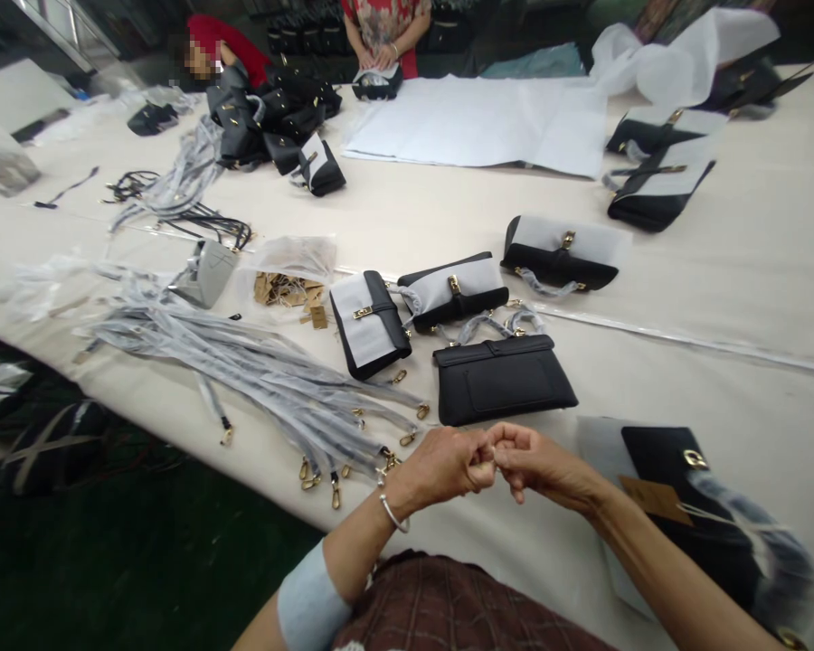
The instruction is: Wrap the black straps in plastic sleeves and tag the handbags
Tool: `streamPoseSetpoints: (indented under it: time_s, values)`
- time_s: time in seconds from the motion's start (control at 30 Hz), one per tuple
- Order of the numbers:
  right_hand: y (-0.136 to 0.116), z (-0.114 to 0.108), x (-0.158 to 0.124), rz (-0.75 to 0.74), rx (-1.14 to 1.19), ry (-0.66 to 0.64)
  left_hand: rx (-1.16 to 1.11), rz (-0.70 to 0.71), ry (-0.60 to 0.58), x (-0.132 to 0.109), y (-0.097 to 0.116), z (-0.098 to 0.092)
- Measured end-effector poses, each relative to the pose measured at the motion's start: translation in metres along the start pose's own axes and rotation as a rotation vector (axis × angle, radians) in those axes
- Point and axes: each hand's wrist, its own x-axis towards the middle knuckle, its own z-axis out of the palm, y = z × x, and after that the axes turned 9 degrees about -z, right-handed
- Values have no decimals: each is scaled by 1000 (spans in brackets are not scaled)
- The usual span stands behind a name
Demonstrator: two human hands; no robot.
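My left hand (448,466) and my right hand (539,463) meet fingertip to fingertip over the table's near side. Both are closed in a pinch; whatever lies between the fingers is too small to make out. Just beyond them a black handbag (506,384) lies with its plain back up and its wrapped handle pointing away. To the right rests another black handbag (657,452), with a brown paper tag (653,499) on a string and a plastic-wrapped handle (752,520). Plastic-wrapped straps (244,362) with gold clasps spread left of my hands.
Several handbags with white sheets over their flaps stand about, among them one bag (370,324) beside a plastic bag of brown tags (288,287). Farther back are a heap of black bags (264,117), a white sheet (475,122) and two people across the table (719,298).
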Motion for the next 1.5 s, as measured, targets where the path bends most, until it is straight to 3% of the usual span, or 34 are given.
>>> streamPoseSetpoints:
  time_s: [0.23, 0.3, 0.4, 0.57, 0.67, 0.8, 0.87, 0.97, 1.0, 1.03, 1.17, 1.27, 1.37, 1.5]
  values:
    - [-6, -9, 5, 113, -404, -68, 208, 16, 47, 8, -16, 3]
    - [-8, -11, 5, 121, -426, -98, 259, 9, 57, 8, -16, 3]
    - [-9, -14, 2, 98, -155, -157, 202, -43, 51, 10, -21, 5]
    - [-11, -13, -6, -74, 416, -209, -228, -21, -87, 19, -33, 5]
    - [-15, -15, -11, -208, 506, -92, -353, 52, -152, 24, -28, -3]
    - [-20, -26, -23, -286, 517, 32, -480, 74, -295, 30, -14, -30]
    - [-21, -33, -30, -266, 480, 81, -516, 18, -193, 41, -14, -47]
    - [-20, -42, -35, -251, 461, 191, -374, -114, 269, 77, -29, -66]
    - [-19, -45, -35, -272, 494, 236, -277, -148, 365, 93, -36, -69]
    - [-18, -48, -35, -306, 543, 288, -187, -176, 388, 110, -42, -71]
    - [-15, -57, -30, -420, 673, 457, -84, -195, 112, 164, -58, -74]
    - [-10, -60, -27, -387, 606, 499, -188, -151, -39, 176, -56, -76]
    - [-2, -59, -24, -344, 487, 571, -319, -122, -111, 159, -45, -74]
    - [11, -56, -23, -329, 427, 691, -389, -69, -110, 111, -23, -54]
